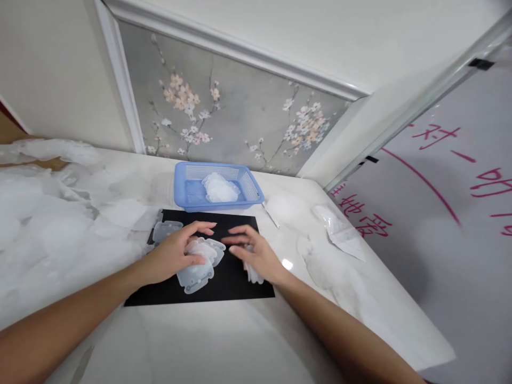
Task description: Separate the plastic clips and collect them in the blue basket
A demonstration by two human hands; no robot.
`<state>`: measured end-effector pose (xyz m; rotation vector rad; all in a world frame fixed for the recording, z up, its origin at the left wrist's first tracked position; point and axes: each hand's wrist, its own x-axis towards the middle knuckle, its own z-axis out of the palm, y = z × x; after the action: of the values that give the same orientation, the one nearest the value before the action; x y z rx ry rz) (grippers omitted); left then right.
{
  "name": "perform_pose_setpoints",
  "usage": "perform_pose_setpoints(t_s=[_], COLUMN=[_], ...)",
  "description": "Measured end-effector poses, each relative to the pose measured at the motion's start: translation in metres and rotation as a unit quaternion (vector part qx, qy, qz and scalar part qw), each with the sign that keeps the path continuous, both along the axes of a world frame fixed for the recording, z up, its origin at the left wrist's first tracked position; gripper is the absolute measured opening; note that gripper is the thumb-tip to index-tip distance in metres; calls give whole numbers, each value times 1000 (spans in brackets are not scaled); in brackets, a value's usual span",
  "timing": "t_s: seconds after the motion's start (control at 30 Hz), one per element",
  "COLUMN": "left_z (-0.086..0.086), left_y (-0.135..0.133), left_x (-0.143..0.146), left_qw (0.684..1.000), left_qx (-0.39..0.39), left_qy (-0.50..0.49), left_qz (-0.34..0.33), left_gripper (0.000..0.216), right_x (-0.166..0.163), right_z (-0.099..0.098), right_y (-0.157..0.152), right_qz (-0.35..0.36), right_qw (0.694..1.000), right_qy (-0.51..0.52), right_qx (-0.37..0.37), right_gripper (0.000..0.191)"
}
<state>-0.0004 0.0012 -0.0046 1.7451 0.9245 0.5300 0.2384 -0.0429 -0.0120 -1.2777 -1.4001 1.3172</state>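
My left hand (176, 255) rests over a loose pile of translucent, frosted plastic pieces (196, 277) with rounded corners. Its fingers and thumb are curved and apart, with part of the pile between them. To the right, my right hand (256, 253) has its thumb and front fingers apart, while the lower fingers curl round a small bundle of whitish plastic pieces (255, 274) under the palm. The palm hides part of that bundle. Another translucent piece (166, 230) lies at the back left of the black mat (236, 290) beneath both hands.
Behind the mat stands a blue plastic basket (180, 200) holding a heap of white pieces (220, 189). Many translucent pieces (52, 224) cover the table's left side. A thin metallic tool (272, 216) and a clear plastic bag (340, 232) lie right. A whiteboard (432, 240) borders the right edge.
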Motion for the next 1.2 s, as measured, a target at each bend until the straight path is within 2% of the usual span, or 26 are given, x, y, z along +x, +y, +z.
perform_pose_setpoints(t_s=[0.03,0.1,0.27,0.37,0.5,0.63,0.73,0.87,0.97,1.03,1.2], left_z=[0,-1,-2,1,6,2,-1,-2,0,0,0], left_y=[0,0,1,0,0,4,8,8,9,9,11], left_x=[0,0,-1,-1,-2,-6,-7,-5,-4,-3,-4], left_qw=[1000,1000,999,995,989,990,995,998,995,996,999], left_qx=[1,4,12,50,86,99,67,-53,-99,-88,-8], left_qy=[-2,1,32,77,118,97,67,9,-14,-14,34], left_qz=[-1,-6,-39,-31,-21,-33,-31,-13,3,4,-23], left_gripper=[64,61,59,59,61,53,45,44,46,42,13], right_x=[-8,-16,-5,7,16,19,20,20,20,19,18], right_z=[-2,-7,-10,-7,-6,-7,-9,-11,-10,-9,-6], right_y=[-3,-5,4,9,12,13,13,13,13,12,10], right_qz=[35,54,-39,-76,-96,-87,-80,-79,-85,-83,-79], right_qw=[999,998,999,997,994,995,996,996,996,996,997], right_qy=[13,20,6,-8,-14,-7,-4,-4,0,2,-3], right_qx=[-17,-22,-26,-30,-47,-47,-35,-30,-32,-32,-25], right_gripper=[40,37,24,19,18,23,24,27,31,32,31])
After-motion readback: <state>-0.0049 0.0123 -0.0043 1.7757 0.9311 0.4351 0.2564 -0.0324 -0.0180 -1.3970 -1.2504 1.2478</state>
